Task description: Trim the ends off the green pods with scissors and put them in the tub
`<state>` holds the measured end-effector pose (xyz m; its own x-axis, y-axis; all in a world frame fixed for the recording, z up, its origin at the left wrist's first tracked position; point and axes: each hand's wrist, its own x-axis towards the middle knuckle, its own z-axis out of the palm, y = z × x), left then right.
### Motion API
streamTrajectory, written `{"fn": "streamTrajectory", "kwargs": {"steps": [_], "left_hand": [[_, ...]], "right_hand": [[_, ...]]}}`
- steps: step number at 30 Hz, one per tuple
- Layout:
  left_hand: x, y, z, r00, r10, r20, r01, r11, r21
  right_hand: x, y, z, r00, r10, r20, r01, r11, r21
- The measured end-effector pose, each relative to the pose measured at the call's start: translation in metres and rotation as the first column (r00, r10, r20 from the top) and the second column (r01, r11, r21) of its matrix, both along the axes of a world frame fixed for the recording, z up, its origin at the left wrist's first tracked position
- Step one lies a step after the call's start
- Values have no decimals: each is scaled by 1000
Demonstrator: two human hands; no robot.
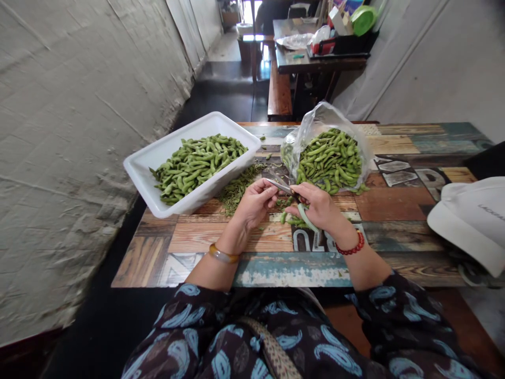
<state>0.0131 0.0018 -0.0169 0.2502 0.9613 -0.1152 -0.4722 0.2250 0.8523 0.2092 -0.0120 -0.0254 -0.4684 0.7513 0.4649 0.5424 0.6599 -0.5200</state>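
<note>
My right hand (315,206) is wrapped round a pair of scissors (281,186) with pale green handles, their blades pointing left. The blade tips reach my left hand (256,201), whose fingers are pinched together; what they hold, if anything, is too small to make out. Left of my hands, a white tub (215,184) holds many green pods (197,166). Behind my right hand, a clear plastic bag (365,152) lies open with more pods (333,158) inside. Cut trimmings (236,192) are heaped beside the tub, and a few pods (298,221) lie under my right hand.
The patchwork-patterned table (292,269) spans the view. A white cap (469,216) rests at its right end. Behind stand a wooden bench (280,92) and another table (286,60) bearing a black tray and a green plastic item. A rough wall runs along the left.
</note>
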Motion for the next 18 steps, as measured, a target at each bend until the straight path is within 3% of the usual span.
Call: {"fn": "streamTrajectory", "kwargs": {"steps": [5, 13, 15, 18], "left_hand": [[-1, 0, 1, 999, 1, 40, 1, 999, -52], [-4, 1, 9, 993, -52, 108, 65, 990, -127], [-3, 0, 7, 996, -76, 39, 80, 991, -107], [2, -2, -1, 963, -117, -242, 136, 989, 64]], "right_hand": [[2, 4, -3, 996, -88, -21, 86, 995, -50], [21, 14, 2, 925, -314, -212, 288, 947, -145], [26, 16, 3, 905, -338, -258, 306, 939, -155], [27, 17, 3, 902, -313, -298, 264, 945, -192]]}}
